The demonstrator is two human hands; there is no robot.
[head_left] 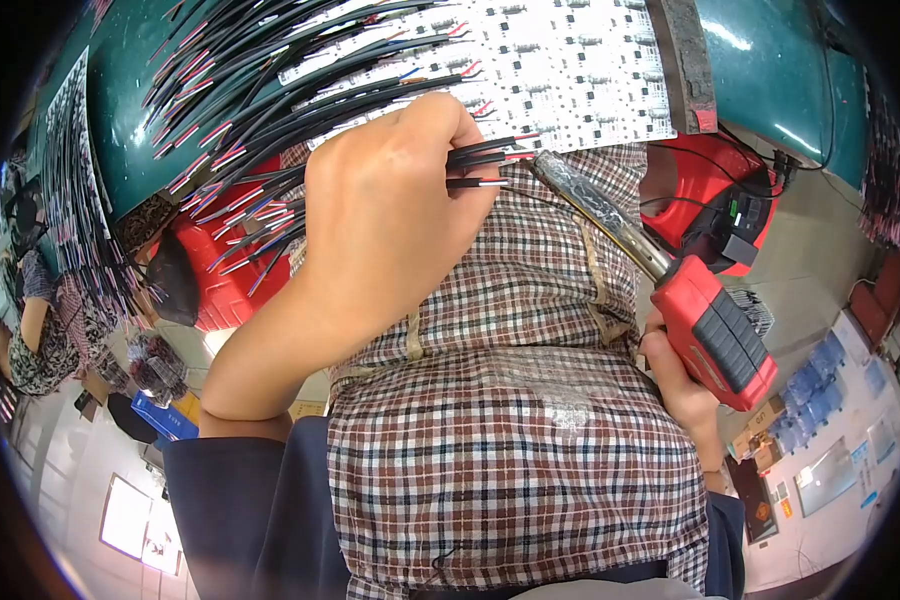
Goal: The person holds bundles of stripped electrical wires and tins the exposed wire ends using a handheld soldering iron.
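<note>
My left hand (385, 200) is closed around a few black cables (478, 156), whose bared red and white wire ends point right. Just beside those ends is the dark tip of a red and black soldering gun (712, 330); I cannot tell whether they touch. My right hand (678, 385) grips the gun's handle, its fingers partly hidden behind it. Above both hands lies a white circuit board sheet (580, 75) with small dark components. Many black cables (370, 58) run across its left part, their red and white ends over the board.
The green table (770, 70) carries the board, with a dark bar (685, 65) along the board's right edge. Red stools (215, 275) stand below, the right one holding a black device (728, 225) with cords. Another person (45, 320) sits at far left near more hanging cables.
</note>
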